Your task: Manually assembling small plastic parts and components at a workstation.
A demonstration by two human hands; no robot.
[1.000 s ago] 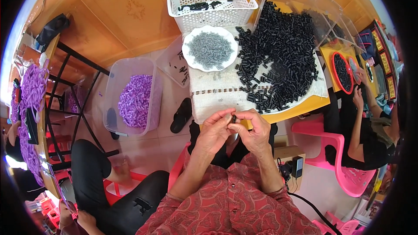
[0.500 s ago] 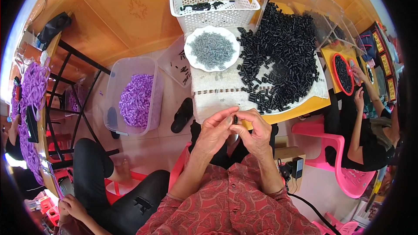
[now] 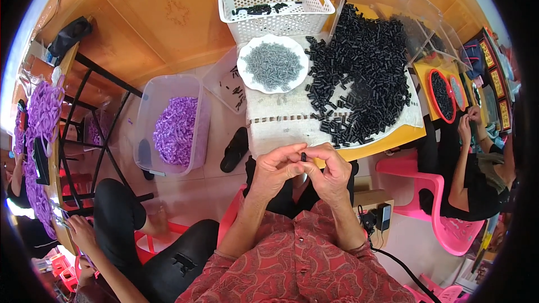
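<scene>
Small black piece [image 3: 304, 157] in a two-handed fingertip grip. The piece lies directly between the fingertips, in front of the torso and just off the near edge of the table. Its long axis runs roughly from the wearer's body toward the table, crosswise to the line joining the hands; one end points away from the body, the other back toward it. Any tilt toward the camera cannot be told, nor can the two ends be told apart.

The left hand [image 3: 275, 173] closes thumb and fingertips on the piece from the left; the right hand [image 3: 329, 173] does so from the right, its thumb nearer the body than its forefinger. Exactly which pads bear on the piece is partly hidden.

Just beyond the fingers is a pale cloth [image 3: 275, 134]; a yellow surface [image 3: 405, 134] shows ahead and to the right. Farther ahead-right of the fingers spreads a heap of black pieces [image 3: 373, 50], their axes lying in many directions. Ahead-left stands a scalloped white plate [image 3: 242, 73] of grey pieces [image 3: 273, 63], and beyond it a perforated white basket [image 3: 275, 27].

Well left of the fingers, on the floor, is a translucent tub [image 3: 203, 132] with purple pieces [image 3: 175, 134]. Well to the right, a co-worker's hands [image 3: 469, 125] are near a red-rimmed tray [image 3: 430, 91].
</scene>
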